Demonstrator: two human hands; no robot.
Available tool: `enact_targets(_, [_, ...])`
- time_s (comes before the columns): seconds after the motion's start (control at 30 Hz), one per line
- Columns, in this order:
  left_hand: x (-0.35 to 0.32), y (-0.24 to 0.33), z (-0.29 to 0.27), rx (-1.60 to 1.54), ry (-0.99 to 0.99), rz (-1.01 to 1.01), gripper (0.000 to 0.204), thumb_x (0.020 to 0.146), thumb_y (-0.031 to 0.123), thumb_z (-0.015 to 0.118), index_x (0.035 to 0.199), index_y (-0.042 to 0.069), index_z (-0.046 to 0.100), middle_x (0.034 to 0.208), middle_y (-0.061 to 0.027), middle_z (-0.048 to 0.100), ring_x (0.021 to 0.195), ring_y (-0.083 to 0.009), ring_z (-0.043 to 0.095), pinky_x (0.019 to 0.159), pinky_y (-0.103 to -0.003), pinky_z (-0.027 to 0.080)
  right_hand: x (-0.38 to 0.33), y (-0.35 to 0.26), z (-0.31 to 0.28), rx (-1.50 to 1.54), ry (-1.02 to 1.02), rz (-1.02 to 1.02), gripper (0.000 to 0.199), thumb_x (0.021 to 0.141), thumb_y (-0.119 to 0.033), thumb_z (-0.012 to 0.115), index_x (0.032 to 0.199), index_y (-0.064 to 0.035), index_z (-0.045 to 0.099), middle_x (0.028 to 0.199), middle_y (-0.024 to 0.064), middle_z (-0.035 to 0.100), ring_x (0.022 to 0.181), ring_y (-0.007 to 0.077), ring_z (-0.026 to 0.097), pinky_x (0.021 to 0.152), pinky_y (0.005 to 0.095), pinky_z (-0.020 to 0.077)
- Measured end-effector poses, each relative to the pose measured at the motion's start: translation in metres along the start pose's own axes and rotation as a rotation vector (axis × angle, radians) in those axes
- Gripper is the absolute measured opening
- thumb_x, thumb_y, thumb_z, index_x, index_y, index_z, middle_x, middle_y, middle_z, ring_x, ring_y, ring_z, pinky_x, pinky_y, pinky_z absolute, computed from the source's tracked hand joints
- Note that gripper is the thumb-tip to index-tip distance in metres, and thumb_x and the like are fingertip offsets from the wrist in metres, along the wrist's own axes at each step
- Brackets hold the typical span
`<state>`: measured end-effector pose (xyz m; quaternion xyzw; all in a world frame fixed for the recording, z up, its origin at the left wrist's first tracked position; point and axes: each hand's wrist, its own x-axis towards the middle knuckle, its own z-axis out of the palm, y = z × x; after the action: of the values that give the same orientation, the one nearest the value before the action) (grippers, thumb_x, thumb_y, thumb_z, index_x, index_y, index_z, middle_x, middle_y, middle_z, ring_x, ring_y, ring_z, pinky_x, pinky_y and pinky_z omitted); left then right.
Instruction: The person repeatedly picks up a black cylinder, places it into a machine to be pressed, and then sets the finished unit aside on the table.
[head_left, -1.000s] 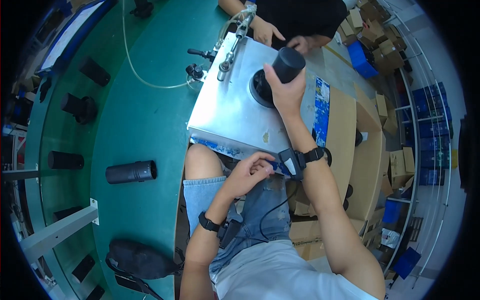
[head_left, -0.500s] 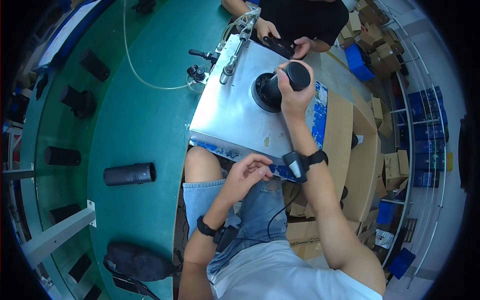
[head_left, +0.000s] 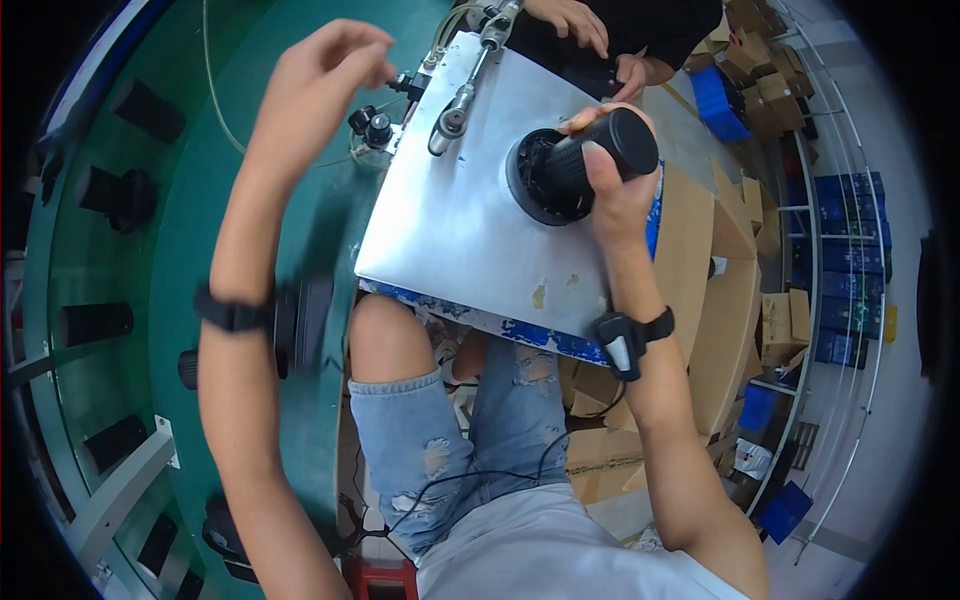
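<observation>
Head view, right hand: right hand (head_left: 625, 205) wrapped around the black cylinder (head_left: 628, 143), thumb along the near side, fingers over the far side; closed firmly, by the look of it.
Cylinder vs ring: cylinder's lower end at the black ring (head_left: 532, 203) on the metal box (head_left: 440, 240); seated or just hovering over it, cannot tell.
Long axis: tilted, running from the ring rightward and slightly up the picture, capped end toward the camera.
Nearer hand: right, already on it; ring lies just left of the grip.
Left hand: left hand (head_left: 325, 80) well apart, raised over the green table (head_left: 180, 240), fingers loosely curled, nothing seen in it; nearest in the picture are the lever fitting (head_left: 408, 86) and black knob (head_left: 378, 128), contact not visible.
Cylinder look: matte black, round flat cap, fine ribbing on the side, lower end dark and hard to read.
Box top: bare silver metal, piston arm (head_left: 465, 98) left of the ring.
Far side: co-worker's hands (head_left: 632, 75) beyond the box.
</observation>
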<state>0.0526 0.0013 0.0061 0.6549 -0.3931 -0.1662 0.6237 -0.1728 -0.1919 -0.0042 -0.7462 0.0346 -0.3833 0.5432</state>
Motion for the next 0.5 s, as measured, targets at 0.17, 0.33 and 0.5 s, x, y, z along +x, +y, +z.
enact_targets(0.17, [0.062,-0.094,-0.001,0.699,-0.075,0.022,0.046,0.091,0.037,0.05,0.12,0.003,0.06,0.114,-0.0168,0.066,0.103,-0.0333,0.063,0.093,-0.039,0.046,0.003,0.007,-0.008,0.099,-0.132,0.03,0.044,0.08,-0.019,0.068,0.115,-0.0025,0.048,0.097,0.0142,0.059,0.094,0.025,0.059,0.093,0.0411,0.0459])
enact_targets(0.33, [0.07,-0.105,0.004,0.892,-0.244,-0.15,0.048,0.094,0.041,0.041,0.111,0.005,0.067,0.109,-0.0238,0.065,0.103,-0.0425,0.059,0.094,-0.046,0.046,0.004,0.008,-0.011,0.104,-0.101,0.011,0.045,0.08,-0.019,0.068,0.117,-0.0024,0.048,0.098,0.0148,0.058,0.093,0.0249,0.058,0.091,0.0414,0.0466])
enact_targets(0.5, [0.057,-0.096,0.0,0.669,-0.239,-0.196,0.05,0.095,0.042,0.038,0.107,0.002,0.066,0.106,-0.0265,0.064,0.101,-0.0462,0.057,0.091,-0.046,0.045,0.006,0.004,-0.012,0.069,-0.102,-0.023,0.042,0.082,-0.019,0.067,0.116,-0.0028,0.048,0.098,0.0144,0.059,0.094,0.0239,0.059,0.09,0.0407,0.0475])
